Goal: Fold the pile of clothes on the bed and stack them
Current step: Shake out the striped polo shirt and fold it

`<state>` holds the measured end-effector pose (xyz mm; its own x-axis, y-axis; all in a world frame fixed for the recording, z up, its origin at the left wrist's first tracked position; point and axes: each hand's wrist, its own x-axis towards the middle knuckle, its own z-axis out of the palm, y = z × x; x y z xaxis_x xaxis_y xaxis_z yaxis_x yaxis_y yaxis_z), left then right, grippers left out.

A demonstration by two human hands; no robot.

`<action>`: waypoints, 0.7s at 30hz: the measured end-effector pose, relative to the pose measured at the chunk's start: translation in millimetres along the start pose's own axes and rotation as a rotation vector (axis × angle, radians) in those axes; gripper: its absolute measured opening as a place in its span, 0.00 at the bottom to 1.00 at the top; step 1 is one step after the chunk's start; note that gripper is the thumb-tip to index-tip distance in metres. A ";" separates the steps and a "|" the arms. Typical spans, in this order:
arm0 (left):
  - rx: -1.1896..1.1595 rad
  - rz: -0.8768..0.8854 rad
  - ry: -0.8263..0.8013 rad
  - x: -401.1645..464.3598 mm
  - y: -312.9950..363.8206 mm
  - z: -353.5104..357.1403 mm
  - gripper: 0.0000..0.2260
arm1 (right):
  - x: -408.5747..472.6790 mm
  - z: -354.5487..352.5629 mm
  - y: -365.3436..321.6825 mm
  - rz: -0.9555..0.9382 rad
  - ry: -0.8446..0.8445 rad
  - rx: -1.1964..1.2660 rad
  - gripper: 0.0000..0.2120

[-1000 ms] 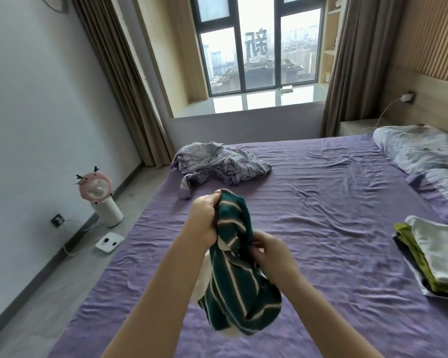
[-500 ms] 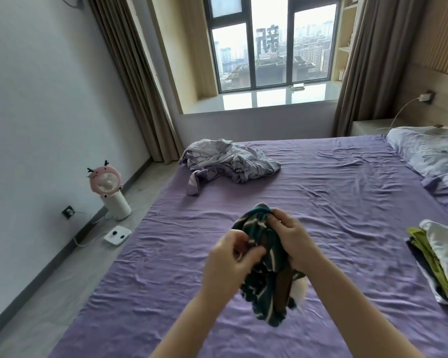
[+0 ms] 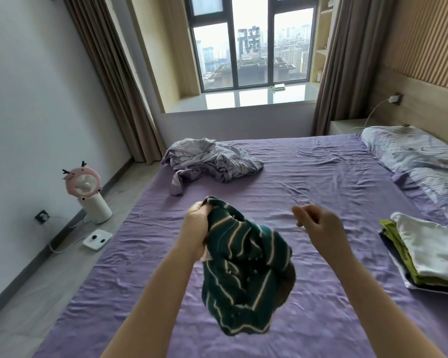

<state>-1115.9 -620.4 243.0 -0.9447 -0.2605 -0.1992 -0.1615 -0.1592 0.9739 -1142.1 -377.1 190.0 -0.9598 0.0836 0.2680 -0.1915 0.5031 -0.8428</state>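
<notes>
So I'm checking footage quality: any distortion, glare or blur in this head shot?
Head view: wide-angle bend bows the curtains and wall edges; the window is bright, with glare on the sill; the shirt in the left hand is slightly soft, as is the right hand.

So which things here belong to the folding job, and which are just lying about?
Job: green striped garment gripped by left hand; right hand; crumpled grey clothes; folded stack; bed.
Lying about: pink fan; white floor device; pillow.
</notes>
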 end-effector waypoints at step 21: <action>0.100 0.077 -0.337 -12.6 -12.7 -34.7 0.16 | 8.2 39.4 -108.9 0.055 -0.318 0.636 0.03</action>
<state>-1092.0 -648.1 229.4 -0.9935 0.0633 -0.0945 -0.0979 -0.0527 0.9938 -1137.2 -465.1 265.5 -0.9664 -0.2087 0.1497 -0.1307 -0.1019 -0.9862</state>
